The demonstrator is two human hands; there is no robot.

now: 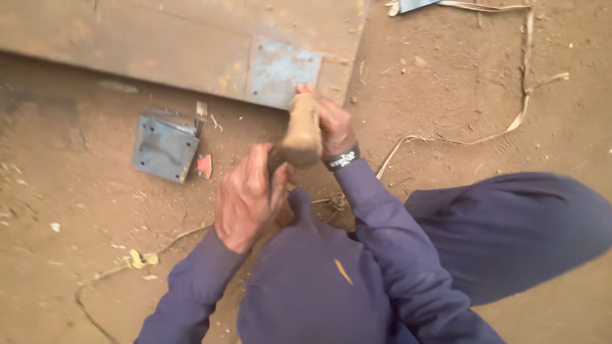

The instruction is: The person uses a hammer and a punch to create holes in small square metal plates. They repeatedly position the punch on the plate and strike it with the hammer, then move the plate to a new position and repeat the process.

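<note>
Both the left hand (245,197) and the right hand (333,127) have their fingers clenched around a wooden hammer handle (301,130), raised just short of the bluish steel plate (280,73) on the rusty sheet (159,44), hammering apparently unfinished.

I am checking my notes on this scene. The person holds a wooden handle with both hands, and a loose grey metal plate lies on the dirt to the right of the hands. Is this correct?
Not quite. In the head view the loose plate lies to the left of the hands, not the right. The rest holds: the left hand and right hand both hold the wooden handle, and the plate lies on the dirt.
</note>
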